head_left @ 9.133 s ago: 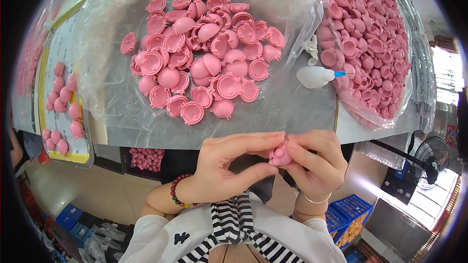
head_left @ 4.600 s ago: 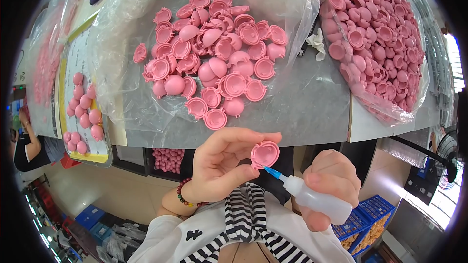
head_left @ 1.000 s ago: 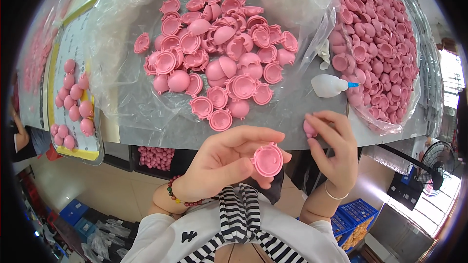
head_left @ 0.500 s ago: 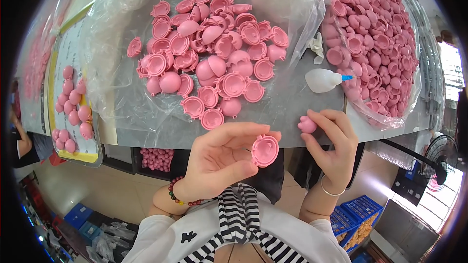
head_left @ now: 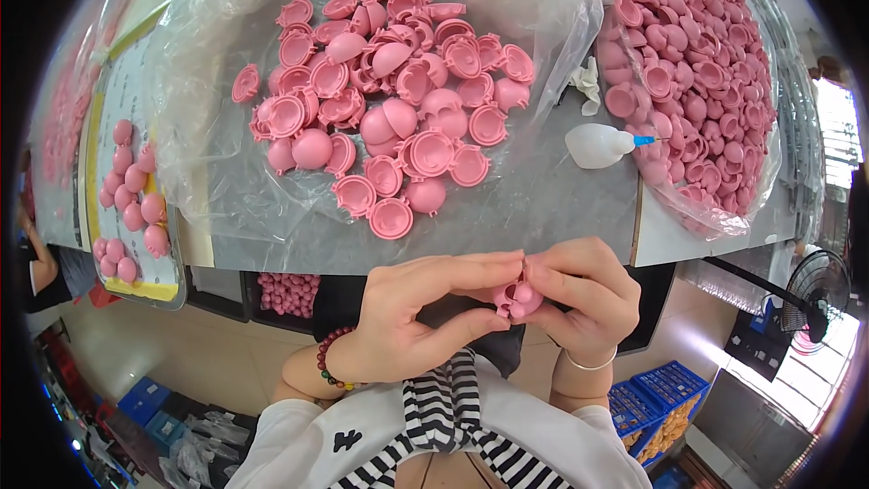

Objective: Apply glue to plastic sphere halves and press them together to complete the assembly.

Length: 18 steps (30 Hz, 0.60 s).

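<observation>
A small pink shell piece (head_left: 516, 297) is pinched between the left hand (head_left: 412, 321) and right hand (head_left: 579, 299), near the bench (head_left: 579, 208) edge.

One view only: head-worn fisheye, looks steeply down and forward over the person's chest. Hands (head_left: 507, 308) meet close under the lens, low centre; forearms come in from the bottom edge. Table (head_left: 579, 208) fills the upper half, a little farther off, its front edge bowed by the lens. Floor shows below the table edge, far off. Dark round rim clips all corners. No second view, so no shared part.
</observation>
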Each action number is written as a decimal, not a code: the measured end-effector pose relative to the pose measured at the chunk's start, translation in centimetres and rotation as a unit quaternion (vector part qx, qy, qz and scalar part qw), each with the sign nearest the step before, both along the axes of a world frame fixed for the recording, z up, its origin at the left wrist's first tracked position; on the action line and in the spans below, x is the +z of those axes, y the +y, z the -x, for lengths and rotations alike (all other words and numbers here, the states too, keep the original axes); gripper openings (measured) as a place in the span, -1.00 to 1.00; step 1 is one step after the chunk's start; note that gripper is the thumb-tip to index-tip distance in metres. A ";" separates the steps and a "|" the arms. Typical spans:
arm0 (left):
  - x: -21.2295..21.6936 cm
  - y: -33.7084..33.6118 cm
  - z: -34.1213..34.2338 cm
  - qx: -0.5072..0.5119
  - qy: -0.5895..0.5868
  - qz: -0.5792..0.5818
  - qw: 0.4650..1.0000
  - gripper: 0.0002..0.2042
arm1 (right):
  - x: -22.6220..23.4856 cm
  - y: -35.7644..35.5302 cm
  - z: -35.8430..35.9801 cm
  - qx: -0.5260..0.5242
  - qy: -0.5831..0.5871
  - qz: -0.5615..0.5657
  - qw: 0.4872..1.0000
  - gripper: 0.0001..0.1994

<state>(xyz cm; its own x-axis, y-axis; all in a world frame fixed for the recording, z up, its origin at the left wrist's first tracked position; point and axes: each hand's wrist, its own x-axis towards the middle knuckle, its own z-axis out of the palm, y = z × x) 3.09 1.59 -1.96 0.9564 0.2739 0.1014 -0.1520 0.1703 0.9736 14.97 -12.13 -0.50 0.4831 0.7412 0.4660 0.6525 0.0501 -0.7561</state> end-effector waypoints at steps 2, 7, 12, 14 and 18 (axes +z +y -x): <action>0.0 0.1 0.0 -0.008 0.013 0.026 1.000 -0.65 | 0.0 -0.1 0.0 0.001 -0.015 -0.009 1.000 -0.63; -0.2 0.2 -0.2 -0.013 0.018 0.022 1.000 -0.64 | -0.3 -0.4 0.3 -0.021 -0.069 0.015 0.997 -0.60; 0.0 0.6 -0.6 -0.002 -0.023 -0.018 1.000 -0.56 | -0.3 0.1 0.8 -0.028 -0.037 -0.016 0.999 -0.65; 0.0 0.5 -0.7 0.011 -0.041 -0.063 0.997 -0.53 | -0.6 0.0 1.2 -0.029 -0.016 -0.037 0.999 -0.67; -0.2 0.4 -0.6 0.030 -0.042 -0.064 0.997 -0.52 | -1.0 0.1 1.8 -0.036 -0.054 -0.072 0.995 -0.73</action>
